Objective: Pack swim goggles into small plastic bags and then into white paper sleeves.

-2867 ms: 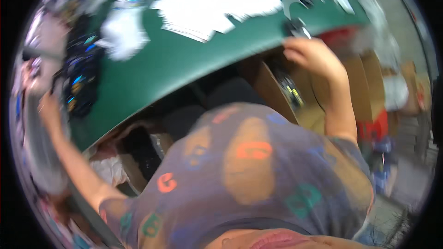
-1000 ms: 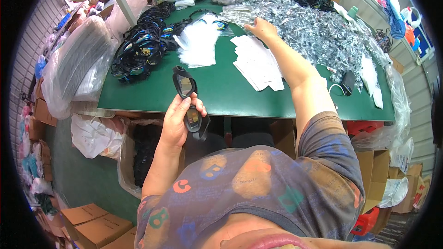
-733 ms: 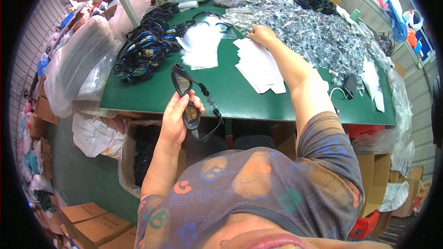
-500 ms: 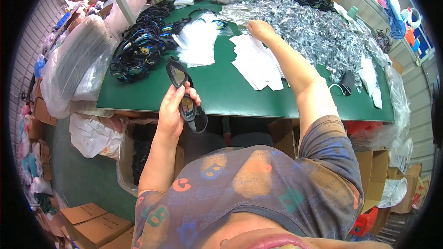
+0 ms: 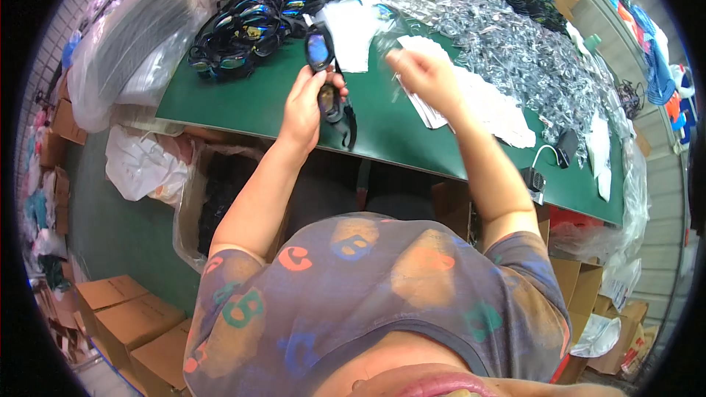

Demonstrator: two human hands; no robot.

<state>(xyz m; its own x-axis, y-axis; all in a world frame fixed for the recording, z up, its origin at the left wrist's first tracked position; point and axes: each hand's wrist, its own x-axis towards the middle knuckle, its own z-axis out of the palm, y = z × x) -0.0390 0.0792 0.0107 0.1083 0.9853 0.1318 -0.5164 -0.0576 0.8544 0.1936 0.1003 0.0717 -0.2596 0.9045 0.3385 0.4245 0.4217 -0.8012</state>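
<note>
My left hand (image 5: 303, 114) grips a pair of black swim goggles (image 5: 318, 51) by the middle, over the table's near edge. One bluish mirrored lens points up, the other sits lower by my fingers, and the strap hangs beside it. My right hand (image 5: 428, 79) is closed, its fingertips pinching a clear plastic piece (image 5: 388, 45) that is smeared by motion. Under and beside that hand lie white paper sheets (image 5: 485, 106), fanned out. A stack of white sleeves (image 5: 351, 33) rests just beyond the goggles.
A heap of black goggles (image 5: 246, 26) covers the green table's (image 5: 243, 106) far left. Clear plastic pieces (image 5: 507, 55) spread across its right side, with more goggles (image 5: 531, 6) behind. A small black device (image 5: 566, 148) with a cable lies near the right edge. Cardboard boxes (image 5: 140, 316) stand lower left.
My right hand has drawn back from the clear plastic heap toward the goggles, now with a clear piece in its fingers. The goggles have risen farther over the table. The view has shifted.
</note>
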